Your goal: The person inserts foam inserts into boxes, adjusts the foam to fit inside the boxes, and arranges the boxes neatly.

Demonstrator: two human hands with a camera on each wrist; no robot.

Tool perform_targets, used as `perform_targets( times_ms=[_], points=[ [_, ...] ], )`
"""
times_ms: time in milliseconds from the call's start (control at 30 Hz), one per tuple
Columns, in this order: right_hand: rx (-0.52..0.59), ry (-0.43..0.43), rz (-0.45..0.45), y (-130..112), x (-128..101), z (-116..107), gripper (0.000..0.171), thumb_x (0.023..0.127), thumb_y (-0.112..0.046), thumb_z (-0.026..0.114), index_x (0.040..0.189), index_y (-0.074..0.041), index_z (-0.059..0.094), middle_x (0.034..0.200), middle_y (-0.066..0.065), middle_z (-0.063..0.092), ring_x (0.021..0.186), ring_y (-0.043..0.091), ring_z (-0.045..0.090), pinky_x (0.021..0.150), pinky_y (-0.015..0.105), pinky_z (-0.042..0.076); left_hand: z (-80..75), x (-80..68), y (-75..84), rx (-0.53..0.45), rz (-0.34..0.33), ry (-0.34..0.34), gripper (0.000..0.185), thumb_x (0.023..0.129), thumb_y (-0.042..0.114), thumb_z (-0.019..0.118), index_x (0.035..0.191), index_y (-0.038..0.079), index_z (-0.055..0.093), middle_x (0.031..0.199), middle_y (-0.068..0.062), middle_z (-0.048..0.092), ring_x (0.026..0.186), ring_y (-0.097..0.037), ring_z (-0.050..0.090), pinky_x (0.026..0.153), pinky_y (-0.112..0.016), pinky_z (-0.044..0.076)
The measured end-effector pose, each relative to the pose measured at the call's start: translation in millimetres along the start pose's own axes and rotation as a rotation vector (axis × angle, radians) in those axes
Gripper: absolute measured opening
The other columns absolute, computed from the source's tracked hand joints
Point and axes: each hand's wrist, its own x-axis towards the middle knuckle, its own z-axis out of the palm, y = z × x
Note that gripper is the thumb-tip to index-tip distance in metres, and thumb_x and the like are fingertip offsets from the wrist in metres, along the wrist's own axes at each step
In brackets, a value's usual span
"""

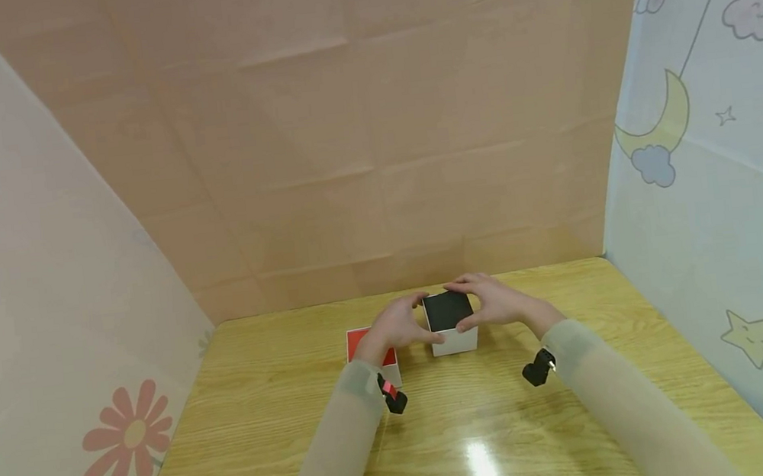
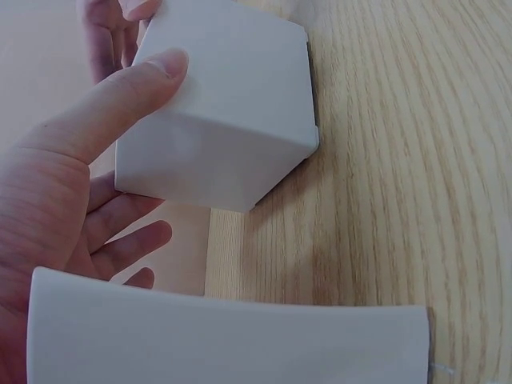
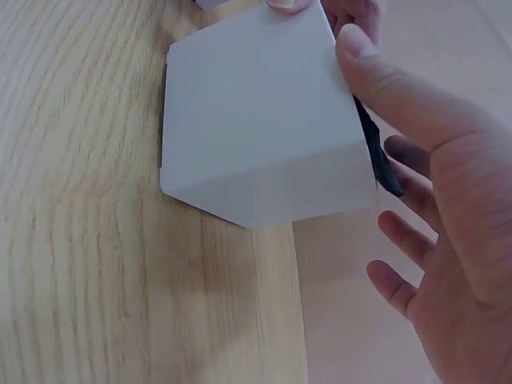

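Note:
A white box [image 1: 455, 342] with a black top piece [image 1: 447, 310] stands on the wooden table near its far edge. My left hand [image 1: 400, 323] grips the box's left side, thumb [image 2: 152, 76] on the near face and fingers round the back. From the other side, my right hand [image 1: 498, 299] spans the top, its thumb [image 3: 384, 72] at the near upper edge and fingers behind. In the right wrist view, the black piece bulges above the rim between that thumb and fingers; its lower part is hidden inside the box.
A second white box with a red top [image 1: 358, 338] stands just left, partly covered by my left wrist. Brown paper [image 1: 360, 156] hangs behind the table [image 1: 266, 402]. Patterned sheets flank it, the right sheet [image 1: 699, 238] showing a moon and star.

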Motion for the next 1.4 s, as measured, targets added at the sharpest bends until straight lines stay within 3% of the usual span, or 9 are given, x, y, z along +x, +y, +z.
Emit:
perform_targets(
  times_ms=[167,367,800,1400],
  points=[
    [0.086,0.062,0.038,10.2,-10.8,-0.1,0.084,0.095,-0.051,0.081,0.162,-0.014,0.048,0.166,0.02,0.04,0.152,0.048,0.034,0.116,0.074,0.033,-0.1,-0.1,0.3,-0.008,-0.001,-0.001,0.108,0.076,0.058,0.094,0.165,0.023,0.044,0.156,-0.005,0.057,0.134,-0.028,0.06,0.109,-0.05,0.051],
    [0.069,0.134,0.031,20.1,-18.7,-0.8,0.067,0.098,-0.044,0.079,0.152,-0.01,0.06,0.16,0.019,0.049,0.149,0.048,0.038,0.116,0.073,0.032,0.5,-1.0,-0.6,-0.019,-0.013,-0.003,0.107,0.076,0.057,0.094,0.165,0.023,0.044,0.157,-0.005,0.056,0.136,-0.03,0.057,0.111,-0.052,0.049],
    [-0.003,0.116,0.056,14.2,-16.2,-2.6,0.064,0.093,-0.042,0.084,0.146,-0.01,0.066,0.154,0.017,0.055,0.146,0.048,0.044,0.117,0.07,0.035,1.8,-1.2,-1.4,0.002,-0.008,0.003,0.106,0.077,0.057,0.094,0.165,0.024,0.044,0.157,-0.005,0.057,0.135,-0.03,0.058,0.11,-0.053,0.05],
    [-0.038,0.081,0.058,5.7,-17.8,-5.2,0.06,0.096,-0.04,0.082,0.145,-0.008,0.068,0.152,0.019,0.056,0.143,0.05,0.046,0.115,0.071,0.037,1.2,-2.3,1.5,-0.007,-0.014,-0.002,0.106,0.078,0.056,0.094,0.165,0.023,0.043,0.157,-0.006,0.056,0.136,-0.031,0.057,0.112,-0.054,0.049]
  ],
)
